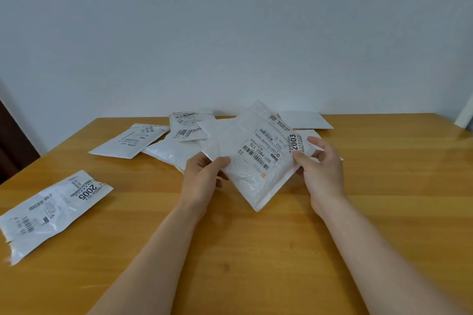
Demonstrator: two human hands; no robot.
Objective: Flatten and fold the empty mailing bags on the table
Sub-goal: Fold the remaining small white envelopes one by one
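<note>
A white mailing bag (pixel 256 158) with a shipping label marked 2003 is held tilted above the wooden table (pixel 256 250). My left hand (pixel 202 181) pinches its left edge, thumb on top. My right hand (pixel 322 169) grips its right edge near the 2003 mark. Behind it a pile of white bags (pixel 174 148) lies on the table, one marked 3004 (pixel 186 126). Another labelled bag (pixel 130 140) lies at the left of the pile. A crumpled bag marked 2005 (pixel 51 210) lies near the table's left edge.
A flat white bag (pixel 304 120) lies at the back of the table by the pale wall. Something white (pixel 464 115) leans at the far right edge. A dark door or cabinet (pixel 10 140) stands at the left.
</note>
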